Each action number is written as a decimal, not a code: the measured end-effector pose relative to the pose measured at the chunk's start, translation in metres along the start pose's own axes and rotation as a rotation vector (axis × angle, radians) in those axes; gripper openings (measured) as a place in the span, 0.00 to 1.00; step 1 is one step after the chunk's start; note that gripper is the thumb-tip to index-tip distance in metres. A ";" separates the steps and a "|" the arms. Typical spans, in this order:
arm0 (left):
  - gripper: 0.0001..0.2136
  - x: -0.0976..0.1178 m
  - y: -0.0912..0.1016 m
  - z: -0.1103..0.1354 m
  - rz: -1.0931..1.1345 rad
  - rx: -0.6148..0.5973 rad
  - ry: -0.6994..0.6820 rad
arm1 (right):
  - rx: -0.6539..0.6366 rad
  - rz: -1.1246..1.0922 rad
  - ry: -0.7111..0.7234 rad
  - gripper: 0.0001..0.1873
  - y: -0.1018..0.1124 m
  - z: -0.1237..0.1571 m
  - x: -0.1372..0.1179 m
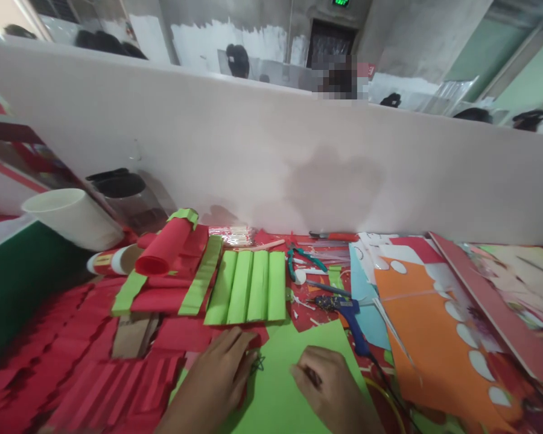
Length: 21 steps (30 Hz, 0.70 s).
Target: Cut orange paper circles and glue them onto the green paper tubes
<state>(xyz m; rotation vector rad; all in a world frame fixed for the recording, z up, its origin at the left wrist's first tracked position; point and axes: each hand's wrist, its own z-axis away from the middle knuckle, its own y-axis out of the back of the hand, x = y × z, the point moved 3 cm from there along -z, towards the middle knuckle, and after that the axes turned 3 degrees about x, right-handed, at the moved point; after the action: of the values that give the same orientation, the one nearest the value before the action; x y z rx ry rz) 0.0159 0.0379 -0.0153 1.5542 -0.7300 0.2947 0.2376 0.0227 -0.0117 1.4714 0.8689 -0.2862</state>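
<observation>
A sheet of light green paper [289, 374] lies in front of me, under both hands. My left hand [221, 377] rests at its left side, fingers bent and drawn together. Beside those fingertips is a small dark star-shaped outline [257, 363]; whether it is drawn or a separate piece I cannot tell. Over the right part of the sheet, my right hand [328, 383] is curled closed, and what its fingers hold, if anything, is hidden. Just beyond the sheet lies a panel of green paper rolls [248, 286], side by side.
Red folded paper strips [113, 392] and a red paper roll [158, 247] fill the left. A blue glue gun [353, 322], teal-handled pliers [308, 259], tweezers [396, 331] and orange paper [434, 337] lie right. A pale partition [253, 157] stands behind; people's heads show beyond it.
</observation>
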 end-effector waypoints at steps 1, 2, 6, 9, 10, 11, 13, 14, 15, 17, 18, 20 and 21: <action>0.11 0.000 -0.001 0.000 -0.015 -0.039 0.005 | -0.005 0.007 -0.011 0.19 0.000 -0.001 -0.001; 0.11 0.000 -0.003 0.000 -0.027 -0.076 0.013 | -0.007 0.011 -0.019 0.19 0.000 -0.001 -0.002; 0.11 0.001 -0.003 0.003 -0.020 -0.114 0.043 | -0.017 0.002 -0.046 0.19 0.000 -0.002 -0.005; 0.11 0.003 -0.003 0.005 -0.015 -0.129 0.064 | -0.017 -0.007 -0.058 0.20 0.001 -0.001 -0.007; 0.10 0.003 -0.003 0.005 -0.017 -0.139 0.076 | -0.017 -0.007 -0.057 0.20 0.001 -0.001 -0.008; 0.08 0.004 -0.003 0.005 -0.021 -0.147 0.086 | -0.017 -0.008 -0.054 0.20 0.002 0.000 -0.009; 0.06 0.005 -0.003 0.006 -0.027 -0.156 0.096 | -0.014 -0.012 -0.047 0.20 0.003 0.000 -0.010; 0.05 0.006 -0.003 0.005 -0.027 -0.157 0.097 | -0.009 -0.016 -0.045 0.20 0.004 0.001 -0.010; 0.04 0.007 -0.004 0.005 -0.023 -0.158 0.098 | -0.002 -0.020 -0.046 0.20 0.005 0.001 -0.010; 0.03 0.008 -0.006 0.005 -0.003 -0.168 0.119 | 0.031 -0.023 -0.060 0.20 0.010 0.001 -0.010; 0.05 0.008 -0.007 0.005 0.020 -0.174 0.133 | 0.054 -0.023 -0.068 0.20 0.013 0.001 -0.010; 0.09 0.009 -0.008 0.005 0.100 -0.179 0.142 | 0.101 -0.023 -0.082 0.18 0.022 0.000 -0.009; 0.10 0.010 -0.006 0.005 0.149 -0.149 0.147 | 0.125 -0.018 -0.086 0.17 0.026 -0.001 -0.009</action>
<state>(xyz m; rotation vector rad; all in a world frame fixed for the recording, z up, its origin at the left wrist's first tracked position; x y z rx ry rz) 0.0259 0.0300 -0.0153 1.3249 -0.7369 0.4503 0.2486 0.0237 0.0140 1.5556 0.8067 -0.4208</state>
